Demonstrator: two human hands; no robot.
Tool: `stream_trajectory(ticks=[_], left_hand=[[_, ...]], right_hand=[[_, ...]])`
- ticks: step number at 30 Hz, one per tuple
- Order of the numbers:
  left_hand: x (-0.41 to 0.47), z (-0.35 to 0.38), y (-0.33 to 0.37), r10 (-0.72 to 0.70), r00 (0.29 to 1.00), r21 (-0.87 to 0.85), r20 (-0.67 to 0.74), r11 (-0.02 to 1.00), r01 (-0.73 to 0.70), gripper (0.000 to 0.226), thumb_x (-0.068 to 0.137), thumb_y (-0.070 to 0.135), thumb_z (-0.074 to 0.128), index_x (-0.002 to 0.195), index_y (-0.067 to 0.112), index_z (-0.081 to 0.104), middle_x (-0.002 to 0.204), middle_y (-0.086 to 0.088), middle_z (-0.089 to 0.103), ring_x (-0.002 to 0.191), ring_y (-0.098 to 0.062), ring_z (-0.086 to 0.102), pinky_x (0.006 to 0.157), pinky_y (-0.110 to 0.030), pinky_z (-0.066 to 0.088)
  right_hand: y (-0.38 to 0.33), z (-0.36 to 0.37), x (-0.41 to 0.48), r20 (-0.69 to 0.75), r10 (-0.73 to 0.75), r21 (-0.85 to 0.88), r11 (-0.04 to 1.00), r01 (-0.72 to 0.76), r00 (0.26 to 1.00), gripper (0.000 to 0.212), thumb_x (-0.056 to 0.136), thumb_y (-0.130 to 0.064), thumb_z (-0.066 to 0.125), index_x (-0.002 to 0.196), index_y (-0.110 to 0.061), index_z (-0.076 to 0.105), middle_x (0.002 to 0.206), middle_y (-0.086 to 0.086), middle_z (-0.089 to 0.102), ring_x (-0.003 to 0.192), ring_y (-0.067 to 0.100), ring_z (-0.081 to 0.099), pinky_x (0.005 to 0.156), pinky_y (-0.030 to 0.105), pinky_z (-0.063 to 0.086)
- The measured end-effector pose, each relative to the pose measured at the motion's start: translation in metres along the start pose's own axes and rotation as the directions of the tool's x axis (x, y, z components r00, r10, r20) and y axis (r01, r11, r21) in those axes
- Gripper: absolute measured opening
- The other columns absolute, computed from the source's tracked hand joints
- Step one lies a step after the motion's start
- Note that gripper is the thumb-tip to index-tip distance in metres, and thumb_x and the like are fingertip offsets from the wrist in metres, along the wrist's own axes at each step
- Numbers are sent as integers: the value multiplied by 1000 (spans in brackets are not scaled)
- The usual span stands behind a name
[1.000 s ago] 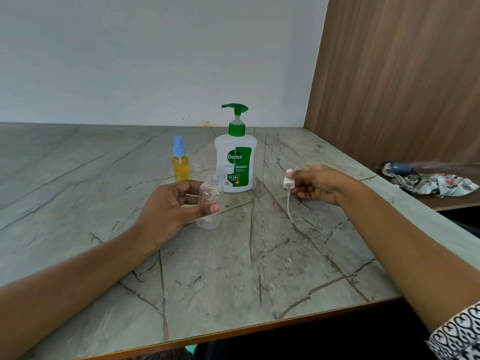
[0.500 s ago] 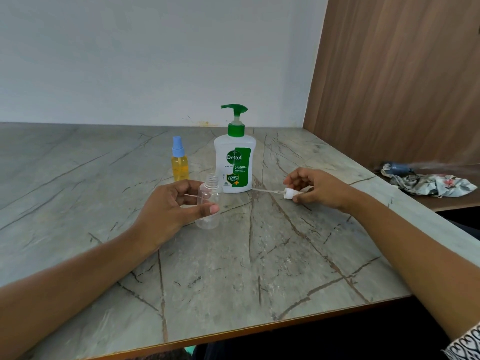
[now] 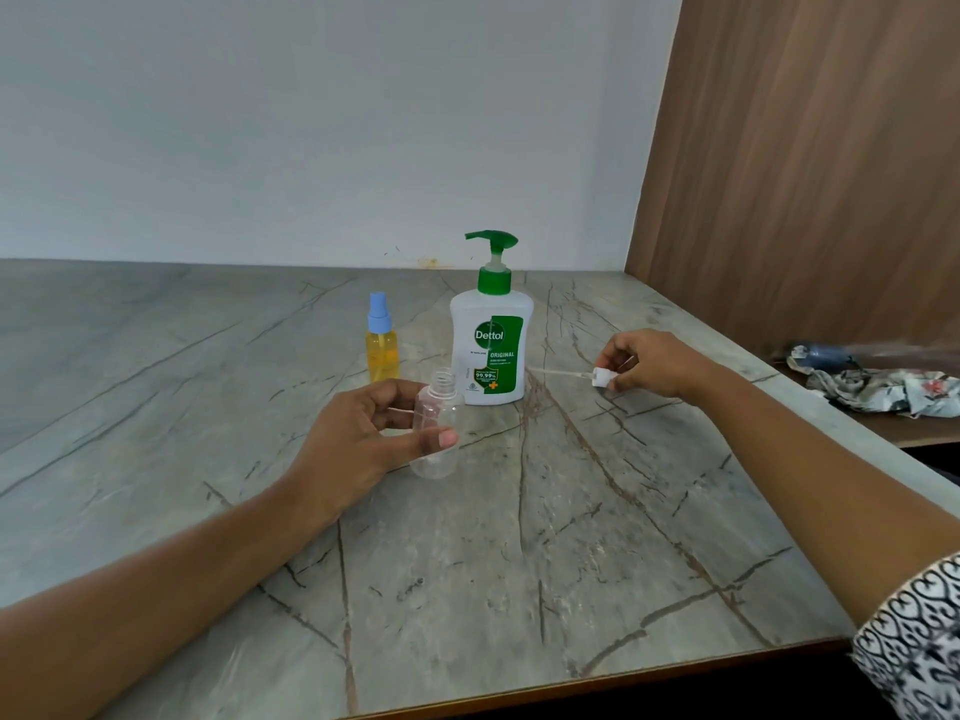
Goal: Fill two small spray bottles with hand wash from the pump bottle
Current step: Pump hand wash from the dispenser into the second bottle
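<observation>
Left hand (image 3: 363, 439): fingers curled round uncapped clear spray bottle (image 3: 435, 462), mid-table (image 3: 519, 563). Right hand (image 3: 649, 363): fingers pinch white spray cap (image 3: 602, 377), tube pointing 9 o'clock. Pump bottle (image 3: 491, 350) at bottle's 1 o'clock, yellow spray bottle (image 3: 383, 350) at 11.

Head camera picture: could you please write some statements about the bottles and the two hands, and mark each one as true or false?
1. The left hand holds the clear spray bottle, whose neck is uncapped. True.
2. The clear spray bottle is full of yellow liquid. False: it looks empty; the yellow liquid is in the blue-capped spray bottle.
3. The right hand pinches the white spray head, its thin tube pointing toward the pump bottle. True.
4. The pump bottle lies on its side. False: it stands upright on the table.
5. The blue-capped spray bottle stands to the right of the pump bottle. False: it stands to its left.
</observation>
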State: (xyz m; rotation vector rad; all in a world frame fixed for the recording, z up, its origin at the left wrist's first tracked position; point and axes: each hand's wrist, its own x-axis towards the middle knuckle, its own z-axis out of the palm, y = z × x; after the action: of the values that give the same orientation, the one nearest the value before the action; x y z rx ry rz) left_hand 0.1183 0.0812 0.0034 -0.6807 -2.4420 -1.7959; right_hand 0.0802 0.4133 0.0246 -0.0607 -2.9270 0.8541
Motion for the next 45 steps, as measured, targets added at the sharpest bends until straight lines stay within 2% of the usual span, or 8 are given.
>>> stream_trajectory(ticks=[7, 11, 14, 18, 24, 41, 43, 45], left_hand=[[1, -1, -1, -3, 1000, -28, -23, 1000, 2, 46, 56, 36, 79, 98, 23, 69, 88, 7, 74, 83, -10, 69, 78, -24, 53], [1, -1, -1, 4, 999, -48, -43, 999, -6, 44, 56, 33, 79, 97, 21, 69, 86, 7, 74, 81, -10, 69, 77, -22, 52], [2, -3, 1, 26, 998, -38, -58, 999, -28, 43, 57, 32, 79, 98, 21, 69, 85, 9, 73, 79, -6, 68, 71, -13, 49], [3, -9, 4, 36, 995, -72, -98, 996, -43, 43, 55, 31, 79, 95, 19, 69, 82, 7, 73, 78, -7, 68, 70, -12, 49], [0, -18, 9, 44, 993, -87, -110, 995, -54, 50, 54, 35, 87, 97, 18, 69, 88, 0, 74, 84, -15, 69, 79, -27, 51], [-9, -10, 32, 121, 987, 54, -107, 992, -115, 44, 58, 40, 76, 98, 26, 69, 88, 7, 73, 85, -6, 67, 74, -12, 46], [-7, -8, 35, 120, 987, 71, -106, 991, -113, 44, 58, 41, 76, 99, 27, 69, 88, 7, 72, 84, -5, 67, 71, -8, 46], [-5, -5, 39, 124, 986, 76, -113, 990, -115, 41, 60, 39, 76, 99, 28, 68, 90, 8, 71, 83, -5, 66, 68, -6, 46]], right_hand=[[-25, 22, 17, 103, -91, 67, 994, 84, 991, 47, 73, -7, 77, 113, -20, 59, 113, 0, 62, 102, 14, 57, 80, 18, 44], [-53, 14, 13, 185, -212, 398, 909, 124, 960, 68, 73, -13, 77, 132, -23, 43, 129, -9, 53, 120, 7, 48, 91, 16, 38], [-80, 20, 13, 157, -272, 583, 802, 134, 949, 59, 72, -11, 76, 123, -22, 48, 119, -2, 62, 111, 10, 58, 93, 26, 48], [-89, 24, 13, 53, -254, 569, 803, 180, 966, 51, 71, -19, 77, 117, -14, 55, 112, 3, 66, 105, 16, 63, 96, 37, 48], [-71, -1, -19, 133, -286, 514, 838, 181, 949, 62, 66, -22, 76, 123, -11, 55, 112, 1, 68, 104, 15, 64, 91, 29, 50], [-65, -12, -84, 141, -275, 558, 815, 153, 951, 60, 64, -23, 75, 120, -22, 52, 115, -4, 65, 103, 10, 63, 81, 21, 52], [-66, -19, -88, 40, -267, 581, 790, 195, 963, 63, 68, -26, 73, 126, -28, 48, 123, -8, 59, 108, 5, 59, 86, 21, 50], [-71, -23, -93, -209, -243, 587, 743, 321, 947, 55, 74, -31, 68, 126, -28, 50, 126, -9, 57, 112, 4, 56, 92, 23, 48]])
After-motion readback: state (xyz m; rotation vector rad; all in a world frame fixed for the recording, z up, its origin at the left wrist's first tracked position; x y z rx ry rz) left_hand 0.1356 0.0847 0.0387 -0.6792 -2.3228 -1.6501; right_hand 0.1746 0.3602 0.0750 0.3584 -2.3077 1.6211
